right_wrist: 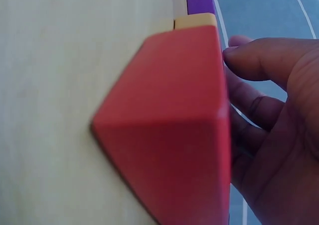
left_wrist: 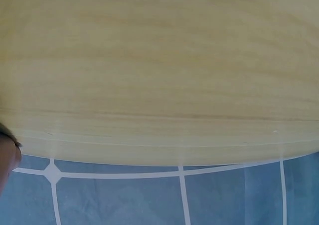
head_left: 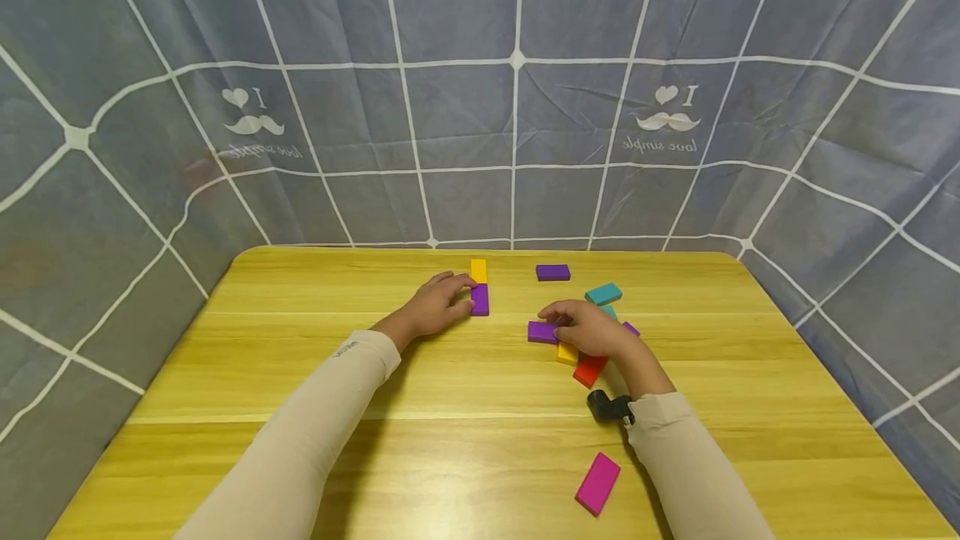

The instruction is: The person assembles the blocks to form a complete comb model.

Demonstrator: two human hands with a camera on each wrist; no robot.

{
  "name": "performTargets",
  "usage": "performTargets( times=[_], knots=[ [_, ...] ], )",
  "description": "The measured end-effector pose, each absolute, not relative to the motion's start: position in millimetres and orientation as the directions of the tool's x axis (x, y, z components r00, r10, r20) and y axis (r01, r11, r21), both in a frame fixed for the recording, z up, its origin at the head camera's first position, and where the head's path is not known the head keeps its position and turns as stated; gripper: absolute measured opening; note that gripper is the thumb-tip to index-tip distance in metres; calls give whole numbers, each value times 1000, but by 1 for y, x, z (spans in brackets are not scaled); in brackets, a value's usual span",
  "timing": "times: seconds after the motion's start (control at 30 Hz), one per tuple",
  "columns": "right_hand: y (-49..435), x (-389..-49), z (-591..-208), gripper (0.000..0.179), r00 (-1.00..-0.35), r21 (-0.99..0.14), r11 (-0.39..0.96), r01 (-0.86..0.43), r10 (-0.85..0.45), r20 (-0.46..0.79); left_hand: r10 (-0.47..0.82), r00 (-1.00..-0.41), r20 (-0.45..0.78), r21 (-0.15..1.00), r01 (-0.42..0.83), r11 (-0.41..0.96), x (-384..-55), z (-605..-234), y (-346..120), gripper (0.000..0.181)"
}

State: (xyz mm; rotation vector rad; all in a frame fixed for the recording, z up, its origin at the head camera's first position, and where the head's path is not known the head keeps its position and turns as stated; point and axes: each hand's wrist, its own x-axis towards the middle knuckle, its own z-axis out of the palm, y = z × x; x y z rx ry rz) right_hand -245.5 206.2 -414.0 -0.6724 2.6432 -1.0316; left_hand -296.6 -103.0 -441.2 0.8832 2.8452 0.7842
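Note:
My left hand is at the left side of a purple block, its index fingertip and thumb right at the block's edge. A yellow block lies end to end with that purple one, on the far side. My right hand hovers over a loose cluster, fingers bent and spread from the thumb. Beneath its fingertips lies another purple block. An orange-yellow block and a red block sit beside it. In the right wrist view, the red block looms large before the right hand.
Teal blocks, one of them at the back, and a purple corner show around the right hand. One purple block lies near the far edge; a magenta block is nearer. A grey curtain borders the wooden table.

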Motion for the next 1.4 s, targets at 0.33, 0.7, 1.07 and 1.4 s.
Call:
performTargets(
  times=[0.33,0.7,1.07,1.4],
  knots=[
    [201,-241,-415,36,-879,-670,677,-304,-470,-76,556,-825,99,490,527,695,-296,-442,-104,43],
    [198,-239,-416,39,-885,-687,675,-268,-454,-101,555,-828,80,486,519,703,-296,-443,-104,44],
    [195,-239,-413,38,-850,-684,663,-304,-513,-119,548,-833,74,490,509,708,-294,-439,-105,45],
    [188,-241,-413,34,-843,-661,670,-339,-527,-102,547,-834,76,493,508,706,-294,-439,-105,45]
  ],
)
